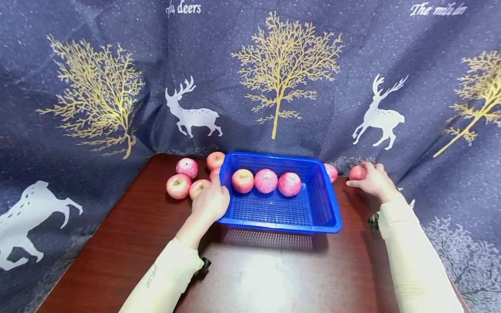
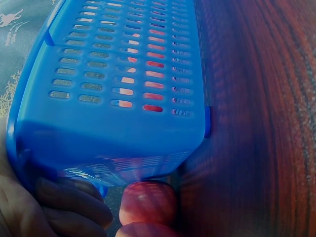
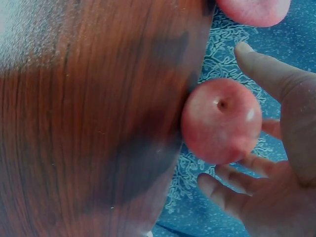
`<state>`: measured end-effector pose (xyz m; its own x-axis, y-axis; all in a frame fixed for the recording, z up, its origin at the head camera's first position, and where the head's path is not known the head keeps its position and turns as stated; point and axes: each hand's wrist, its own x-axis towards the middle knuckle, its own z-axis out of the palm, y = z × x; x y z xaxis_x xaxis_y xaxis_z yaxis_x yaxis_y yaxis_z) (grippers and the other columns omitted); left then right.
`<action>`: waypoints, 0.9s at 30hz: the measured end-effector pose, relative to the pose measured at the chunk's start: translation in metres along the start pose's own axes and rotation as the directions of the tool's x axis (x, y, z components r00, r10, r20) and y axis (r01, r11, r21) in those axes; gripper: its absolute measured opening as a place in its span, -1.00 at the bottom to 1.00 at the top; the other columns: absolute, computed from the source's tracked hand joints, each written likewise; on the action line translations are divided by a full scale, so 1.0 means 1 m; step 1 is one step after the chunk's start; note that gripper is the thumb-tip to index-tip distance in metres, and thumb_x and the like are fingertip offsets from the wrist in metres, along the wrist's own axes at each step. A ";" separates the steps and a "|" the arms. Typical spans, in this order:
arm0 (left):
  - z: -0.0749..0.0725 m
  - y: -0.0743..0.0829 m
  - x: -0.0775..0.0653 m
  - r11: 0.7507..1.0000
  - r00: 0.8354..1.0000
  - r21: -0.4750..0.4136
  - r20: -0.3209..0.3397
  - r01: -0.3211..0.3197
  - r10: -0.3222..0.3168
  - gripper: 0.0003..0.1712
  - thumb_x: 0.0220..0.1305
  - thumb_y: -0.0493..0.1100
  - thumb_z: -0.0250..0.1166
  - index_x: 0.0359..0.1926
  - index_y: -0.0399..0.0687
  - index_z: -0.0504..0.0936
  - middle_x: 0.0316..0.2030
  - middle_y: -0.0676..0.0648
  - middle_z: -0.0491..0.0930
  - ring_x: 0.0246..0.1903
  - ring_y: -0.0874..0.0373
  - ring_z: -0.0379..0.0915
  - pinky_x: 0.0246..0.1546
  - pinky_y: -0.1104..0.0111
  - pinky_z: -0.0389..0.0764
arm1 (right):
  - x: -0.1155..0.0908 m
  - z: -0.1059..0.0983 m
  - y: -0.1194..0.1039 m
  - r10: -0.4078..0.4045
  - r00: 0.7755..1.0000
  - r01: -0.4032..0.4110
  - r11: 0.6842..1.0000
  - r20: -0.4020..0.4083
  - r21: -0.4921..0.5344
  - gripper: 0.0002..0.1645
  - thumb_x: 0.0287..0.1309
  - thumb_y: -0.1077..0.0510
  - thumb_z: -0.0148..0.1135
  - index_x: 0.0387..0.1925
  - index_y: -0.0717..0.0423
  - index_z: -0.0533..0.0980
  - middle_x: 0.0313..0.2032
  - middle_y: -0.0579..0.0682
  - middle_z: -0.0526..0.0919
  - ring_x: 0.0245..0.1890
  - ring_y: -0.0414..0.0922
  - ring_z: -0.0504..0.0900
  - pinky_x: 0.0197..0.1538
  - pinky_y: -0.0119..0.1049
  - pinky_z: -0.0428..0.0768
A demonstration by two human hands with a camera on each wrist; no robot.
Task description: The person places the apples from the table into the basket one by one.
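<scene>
The left hand (image 1: 212,201) grips the left side of a blue basket (image 1: 270,226) on the counter (image 1: 117,243); three apples (image 1: 266,181) sit inside in a row; more apples (image 1: 178,186) cluster to its left; the right hand (image 1: 374,180) spreads around another apple (image 1: 357,173) at the back edge; a dark deer-print cloth (image 1: 242,124) hangs behind.

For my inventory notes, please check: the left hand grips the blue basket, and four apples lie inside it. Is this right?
Not four: the head view shows three apples in the blue basket. The left hand does grip it.
</scene>
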<state>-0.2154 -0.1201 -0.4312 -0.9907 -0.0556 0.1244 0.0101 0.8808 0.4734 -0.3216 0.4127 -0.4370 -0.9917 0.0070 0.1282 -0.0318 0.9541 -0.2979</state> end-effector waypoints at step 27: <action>-0.002 0.000 0.001 1.000 1.000 0.000 0.001 0.010 -0.010 -0.35 0.44 0.06 -0.11 0.44 -0.10 0.15 -0.17 -0.24 0.62 -0.26 -0.18 0.55 -0.28 -0.07 0.52 | 0.018 0.015 0.003 0.053 0.996 -0.054 0.999 0.067 0.006 0.16 -0.09 -0.32 0.47 0.31 0.20 0.10 0.02 0.58 0.23 -0.10 0.47 0.42 -0.13 0.34 0.41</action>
<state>-0.2166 -0.1211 -0.4296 -0.9908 -0.0641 0.1191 0.0001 0.8800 0.4749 -0.3411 0.4117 -0.4498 -0.9981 0.0377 0.0489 0.0207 0.9505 -0.3101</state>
